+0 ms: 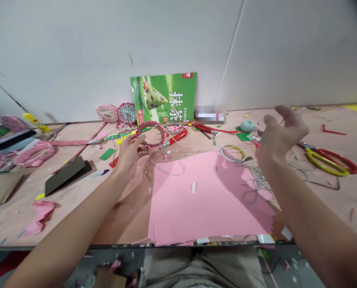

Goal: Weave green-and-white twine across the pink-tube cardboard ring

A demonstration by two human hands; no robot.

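Held in my left hand point(129, 154) is a ring wrapped in red and pink point(150, 134), gripped at its left edge above the table. A grey-and-white cord point(178, 173) hangs near the ring and loops onto the pink paper sheets point(196, 208). Raised at the right, my right hand point(282, 134) has bent fingers; whether something thin lies between them is too small to tell. Beside it on the table sits a ball of pale green twine point(248, 126). A white and yellow ring point(232, 153) lies at the paper's far edge.
Scissors with red and yellow handles point(328, 160) lie at the right. A green package point(166, 96) leans on the wall, near red-handled pliers point(207, 129). At the left are a dark folded card point(66, 176), pink rings point(34, 155) and a glue tube point(36, 122). Tangled cord point(258, 180) overlaps the paper.
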